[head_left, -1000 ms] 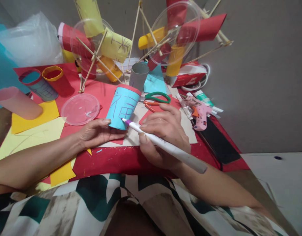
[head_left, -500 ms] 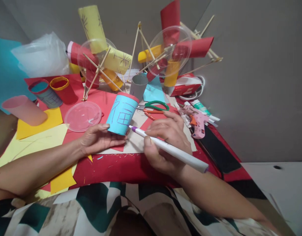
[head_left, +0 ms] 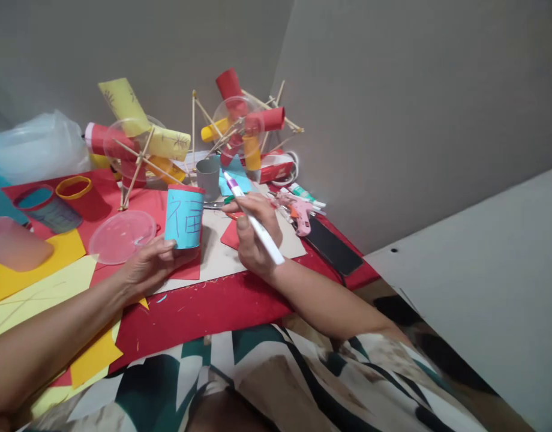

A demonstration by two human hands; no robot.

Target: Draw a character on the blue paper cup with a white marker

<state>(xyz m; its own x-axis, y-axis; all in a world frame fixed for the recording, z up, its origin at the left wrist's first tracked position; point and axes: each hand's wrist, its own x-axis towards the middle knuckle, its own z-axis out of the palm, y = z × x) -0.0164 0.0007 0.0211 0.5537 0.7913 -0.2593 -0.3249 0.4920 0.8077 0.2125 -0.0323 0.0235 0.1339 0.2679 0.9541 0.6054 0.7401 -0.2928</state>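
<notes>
My left hand [head_left: 146, 268] grips the base of a blue paper-wrapped cup [head_left: 183, 216] with a red rim and a purple character drawn on it; the cup stands nearly upright on the table. My right hand [head_left: 253, 237] is closed round a white marker [head_left: 254, 219] with a purple tip, which points up and away, just right of the cup and clear of it.
Two windmill models of paper rolls, skewers and clear lids [head_left: 138, 147] [head_left: 240, 123] stand at the back. A clear lid [head_left: 122, 235], paper cups [head_left: 46, 207], scissors [head_left: 219, 204], a pink glue gun [head_left: 302, 215], a black phone [head_left: 332, 252] and yellow paper sheets [head_left: 37, 276] lie on the red table cover.
The view has swung right and pulled back. The marker tip has lifted off the cup and now points upward. My left hand has tilted the cup more upright.
</notes>
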